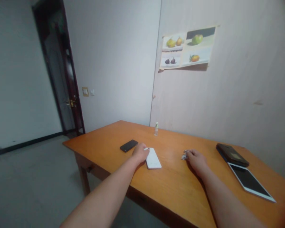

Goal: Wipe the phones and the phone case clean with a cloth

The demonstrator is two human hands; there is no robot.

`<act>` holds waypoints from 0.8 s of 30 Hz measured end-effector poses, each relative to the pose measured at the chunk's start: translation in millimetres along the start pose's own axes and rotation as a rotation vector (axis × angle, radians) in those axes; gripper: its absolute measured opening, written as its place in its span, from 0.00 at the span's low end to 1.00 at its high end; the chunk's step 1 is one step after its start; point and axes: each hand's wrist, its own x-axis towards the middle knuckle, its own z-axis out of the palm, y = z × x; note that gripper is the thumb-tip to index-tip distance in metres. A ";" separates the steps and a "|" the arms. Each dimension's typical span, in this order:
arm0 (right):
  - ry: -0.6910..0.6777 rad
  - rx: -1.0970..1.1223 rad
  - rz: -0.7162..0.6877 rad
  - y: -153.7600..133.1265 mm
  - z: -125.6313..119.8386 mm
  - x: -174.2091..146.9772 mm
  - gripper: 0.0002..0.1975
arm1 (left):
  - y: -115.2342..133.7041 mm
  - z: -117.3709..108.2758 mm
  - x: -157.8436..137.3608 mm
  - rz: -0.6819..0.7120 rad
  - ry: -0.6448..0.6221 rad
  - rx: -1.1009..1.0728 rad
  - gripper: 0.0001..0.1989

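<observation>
My left hand [140, 153] is closed on the left edge of a flat white rectangular slab [154, 159], which lies on the wooden table; whether it is a notepad or a device I cannot tell. Just left of that hand lies a black smartphone [129, 145]. My right hand [197, 161] rests on the table further right. Its fingers are pinched on a small silvery-white item [184, 155], too small and partly covered to name.
At the table's [171, 180] back edge stands a small clear bottle [156, 129]. On the right lie a dark brown leather-like case [232, 153] and a white-framed tablet [250, 182], touching or nearly so. Behind the table is a wall with a fruit poster [185, 49].
</observation>
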 end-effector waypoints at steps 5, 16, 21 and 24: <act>0.007 0.000 -0.004 0.7 -2.6 -0.5 0.17 | -1.0 -2.3 -7.8 0.070 0.000 0.116 0.08; 0.003 0.034 0.011 -5.3 -5.4 -2.6 0.16 | -20.2 -49.2 -10.9 -0.027 0.115 0.383 0.22; 0.001 0.016 0.016 -4.3 -4.0 -2.3 0.16 | -45.7 -75.4 -7.5 -0.122 0.108 0.461 0.25; 0.004 0.049 0.021 -0.4 -1.8 -0.9 0.15 | -54.8 -82.1 -6.6 -0.127 0.089 0.472 0.23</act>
